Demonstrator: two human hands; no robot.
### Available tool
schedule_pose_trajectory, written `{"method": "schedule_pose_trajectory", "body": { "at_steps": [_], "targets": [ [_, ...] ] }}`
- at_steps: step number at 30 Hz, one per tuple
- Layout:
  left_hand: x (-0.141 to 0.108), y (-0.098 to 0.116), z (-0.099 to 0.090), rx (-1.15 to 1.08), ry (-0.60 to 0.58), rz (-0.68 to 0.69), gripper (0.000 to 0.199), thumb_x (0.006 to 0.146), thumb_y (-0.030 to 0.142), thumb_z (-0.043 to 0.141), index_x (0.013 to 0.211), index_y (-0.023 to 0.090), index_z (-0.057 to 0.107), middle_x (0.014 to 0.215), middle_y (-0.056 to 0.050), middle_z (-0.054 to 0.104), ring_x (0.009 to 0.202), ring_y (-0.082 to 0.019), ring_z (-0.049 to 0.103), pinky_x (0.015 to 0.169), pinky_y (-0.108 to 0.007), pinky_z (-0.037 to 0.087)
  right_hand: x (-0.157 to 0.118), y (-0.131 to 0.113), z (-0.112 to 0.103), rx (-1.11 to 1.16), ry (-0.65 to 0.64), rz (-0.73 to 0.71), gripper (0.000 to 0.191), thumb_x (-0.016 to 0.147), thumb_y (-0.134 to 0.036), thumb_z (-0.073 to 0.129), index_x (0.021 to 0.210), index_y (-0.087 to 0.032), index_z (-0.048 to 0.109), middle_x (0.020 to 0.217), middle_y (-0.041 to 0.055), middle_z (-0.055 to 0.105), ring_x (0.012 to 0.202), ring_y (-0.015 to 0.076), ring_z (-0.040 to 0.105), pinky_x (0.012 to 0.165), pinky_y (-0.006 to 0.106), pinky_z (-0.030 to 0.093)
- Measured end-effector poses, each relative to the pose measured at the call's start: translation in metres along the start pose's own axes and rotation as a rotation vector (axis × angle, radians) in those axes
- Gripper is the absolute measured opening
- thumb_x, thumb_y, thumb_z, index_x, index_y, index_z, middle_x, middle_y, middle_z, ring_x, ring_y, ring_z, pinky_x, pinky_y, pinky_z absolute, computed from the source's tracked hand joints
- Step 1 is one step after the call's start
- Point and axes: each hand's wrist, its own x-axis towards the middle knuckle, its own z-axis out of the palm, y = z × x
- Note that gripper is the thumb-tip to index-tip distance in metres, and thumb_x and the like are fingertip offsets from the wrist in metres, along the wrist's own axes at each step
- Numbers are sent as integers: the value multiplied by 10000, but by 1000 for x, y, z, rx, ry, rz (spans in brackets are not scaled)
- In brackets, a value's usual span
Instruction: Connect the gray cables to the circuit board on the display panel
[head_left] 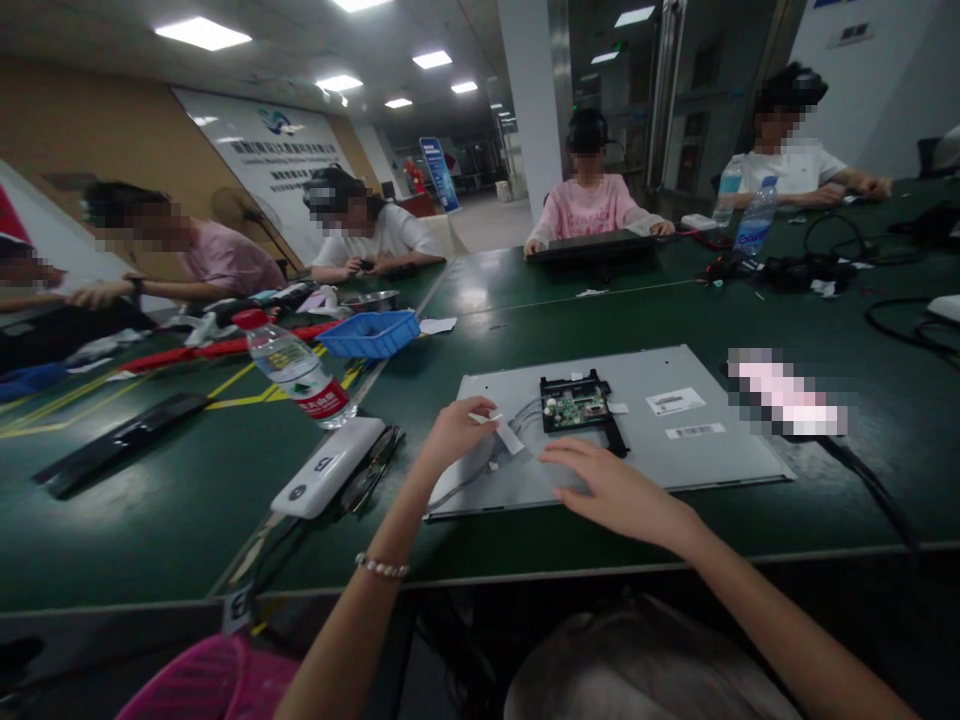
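A flat silver display panel [720, 455] lies face down on the table, with a green circuit board [577, 408] in a black bracket on its back. Grey cables [480, 465] run from the board toward the panel's left edge. At the left part of the panel, my left hand [459, 432] pinches a white strip [510, 434], which looks like tape. My right hand [619, 490] is over the near edge, fingers stretched and apart, holding nothing. Its fingertips are just below the bracket; whether they touch the panel I cannot tell.
To the left are a white power bank [330, 468], folded glasses [371, 470], a water bottle [296, 370], a blue tray [371, 333] and a long black bar [124, 440]. A blurred-out phone-like thing [787, 395] with a cable is at right. Several people sit around the table.
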Motion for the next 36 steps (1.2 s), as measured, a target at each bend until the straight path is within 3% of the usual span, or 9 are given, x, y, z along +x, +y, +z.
{"method": "schedule_pose_trajectory", "body": {
  "at_steps": [2, 5, 9, 15, 20, 24, 29, 36],
  "targets": [
    [-11, 10, -4, 55, 75, 31, 366, 733, 301, 592, 1073, 171, 626, 1055, -68, 655, 715, -160, 641, 706, -280, 492, 3, -4, 11, -72, -11, -49, 461, 857, -232, 524, 1311, -165, 484, 1386, 113, 442, 1300, 230, 379, 1103, 415, 304],
    [-29, 28, -6, 123, 200, 98, 278, 796, 260, 523, 1039, 182, 633, 1122, -74, 621, 811, -167, 643, 799, -306, 493, 14, -10, 16, -167, -3, -110, 485, 852, -229, 534, 1322, -135, 462, 1411, 129, 410, 1334, 246, 324, 1113, 416, 298],
    [-47, 44, 2, 80, 195, 151, 231, 849, 212, 442, 930, 184, 657, 1086, -56, 659, 982, -186, 621, 898, -314, 475, 30, -15, 27, -311, 22, -109, 458, 844, -205, 533, 1283, -86, 484, 1359, 150, 469, 1327, 282, 333, 1114, 438, 303],
    [-63, 50, 15, 70, 216, 38, 297, 888, 220, 407, 1088, 191, 624, 1128, -50, 666, 1029, -200, 620, 939, -336, 462, 35, -8, 55, -388, -16, -65, 455, 850, -243, 531, 1258, -43, 505, 1309, 180, 512, 1333, 317, 316, 1073, 448, 359],
    [-67, 55, 26, 154, 81, -31, 440, 898, 147, 331, 1310, 192, 481, 1233, -76, 614, 1106, -200, 593, 968, -329, 437, 29, -7, 65, -385, 26, -13, 477, 867, -273, 513, 1289, -51, 487, 1337, 178, 497, 1309, 314, 347, 1052, 469, 367],
    [-65, 56, 42, 234, 49, -55, 482, 893, 124, 326, 1371, 117, 387, 1298, -136, 557, 1174, -207, 549, 1000, -331, 405, 25, -8, 70, -363, 80, 2, 492, 856, -239, 520, 1317, -79, 460, 1344, 151, 500, 1304, 289, 358, 1059, 449, 355],
    [-64, 58, 57, 246, 120, -105, 449, 896, 143, 338, 1333, 69, 408, 1262, -186, 568, 1148, -253, 562, 979, -382, 416, 21, -6, 72, -345, 108, 11, 519, 855, -221, 504, 1349, -83, 423, 1331, 151, 513, 1295, 271, 380, 1062, 442, 348],
    [-57, 53, 61, 206, 214, -149, 408, 872, 179, 419, 1273, 114, 456, 1259, -166, 571, 1176, -254, 535, 993, -385, 397, 16, -8, 73, -395, 116, 28, 491, 860, -229, 508, 1327, -89, 449, 1358, 156, 490, 1292, 277, 384, 1055, 451, 351]
  ]
}}
